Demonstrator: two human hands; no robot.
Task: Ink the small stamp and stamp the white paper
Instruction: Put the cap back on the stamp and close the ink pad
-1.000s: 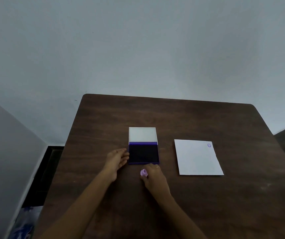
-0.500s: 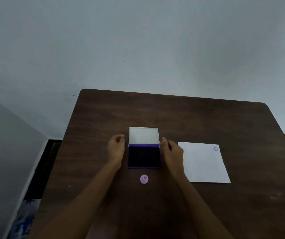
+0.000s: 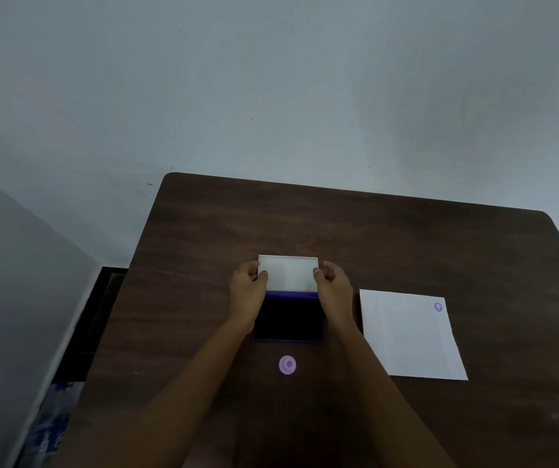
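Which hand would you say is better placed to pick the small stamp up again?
Probably the right hand: the stamp stands between the forearms, and the paper lies on the right.

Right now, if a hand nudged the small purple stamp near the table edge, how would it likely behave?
The small stamp looks round and small, so probably light and easily slid. It seems to stand upright on the table, so a sideways push might tip it and let it roll.
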